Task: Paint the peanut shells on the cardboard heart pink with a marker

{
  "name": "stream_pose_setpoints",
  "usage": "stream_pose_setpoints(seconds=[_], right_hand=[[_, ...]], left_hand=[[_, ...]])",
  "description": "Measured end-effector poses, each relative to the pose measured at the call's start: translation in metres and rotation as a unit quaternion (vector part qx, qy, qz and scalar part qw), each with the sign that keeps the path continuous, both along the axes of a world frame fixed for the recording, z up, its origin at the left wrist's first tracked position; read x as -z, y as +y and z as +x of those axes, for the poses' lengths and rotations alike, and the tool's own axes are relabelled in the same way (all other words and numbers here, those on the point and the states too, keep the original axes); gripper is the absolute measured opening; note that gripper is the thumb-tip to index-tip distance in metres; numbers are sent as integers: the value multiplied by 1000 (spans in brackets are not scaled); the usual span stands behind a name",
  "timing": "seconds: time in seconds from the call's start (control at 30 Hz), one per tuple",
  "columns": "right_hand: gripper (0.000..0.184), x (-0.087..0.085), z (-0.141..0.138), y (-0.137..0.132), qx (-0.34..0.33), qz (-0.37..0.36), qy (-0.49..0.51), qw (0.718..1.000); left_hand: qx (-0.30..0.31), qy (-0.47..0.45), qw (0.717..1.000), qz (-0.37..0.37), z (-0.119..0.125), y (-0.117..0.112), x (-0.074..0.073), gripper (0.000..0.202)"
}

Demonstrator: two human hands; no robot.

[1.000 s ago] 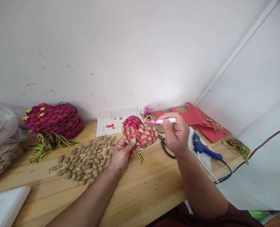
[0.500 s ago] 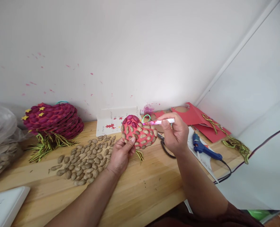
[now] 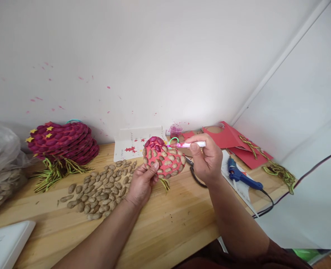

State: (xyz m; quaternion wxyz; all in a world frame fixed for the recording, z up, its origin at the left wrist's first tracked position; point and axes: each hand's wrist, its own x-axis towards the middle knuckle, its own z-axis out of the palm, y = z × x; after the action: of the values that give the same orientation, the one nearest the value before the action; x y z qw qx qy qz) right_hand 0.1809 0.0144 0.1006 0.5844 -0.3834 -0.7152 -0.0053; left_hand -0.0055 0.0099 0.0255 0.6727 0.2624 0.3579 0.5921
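Note:
My left hand (image 3: 144, 181) grips the lower left edge of a red heart-shaped card (image 3: 165, 158) covered with glued peanuts, its thumb on the front. Several peanuts at its upper left are painted magenta; the others are bare tan. A green loop shows at its top and yarn ends hang below. My right hand (image 3: 207, 157) is closed around a white-handled paintbrush (image 3: 194, 144) with pink smears, its tip at the card's upper middle. Left of my left hand, loose peanuts (image 3: 103, 190) lie spread on the wooden table (image 3: 165, 228).
Magenta peanut hearts with yellow stars (image 3: 61, 144) are stacked at the left, near a plastic bag of peanuts (image 3: 3, 179). A paint cup (image 3: 175, 130) stands by the wall. Black-handled scissors (image 3: 197, 177), a blue glue gun (image 3: 243, 177) and red card sheets (image 3: 224, 136) are at the right.
The brush tip has moved slightly left and down along the card's upper edge, and my right hand has shifted slightly with it. The card has tilted a little; my left hand keeps its grip.

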Motion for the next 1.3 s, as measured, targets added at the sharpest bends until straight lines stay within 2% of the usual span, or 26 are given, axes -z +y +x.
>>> stream_pose_setpoints(seconds=[0.3, 0.6, 0.97, 1.3], right_hand=[[14, -1, -1, -2, -21, 15, 9, 1000], [16, -1, -1, -3, -3, 13, 18, 1000], [14, -2, -2, -4, -15, 15, -4, 1000], [10, -4, -9, -5, -14, 40, -61, 997]], left_hand=[[6, -1, 1000, 1, 0, 0, 5, 48], [5, -7, 1000, -3, -1, 1, 3, 46], [4, -7, 1000, -5, 0, 1, -1, 45], [-31, -2, 999, -6, 1, 1, -1, 45]])
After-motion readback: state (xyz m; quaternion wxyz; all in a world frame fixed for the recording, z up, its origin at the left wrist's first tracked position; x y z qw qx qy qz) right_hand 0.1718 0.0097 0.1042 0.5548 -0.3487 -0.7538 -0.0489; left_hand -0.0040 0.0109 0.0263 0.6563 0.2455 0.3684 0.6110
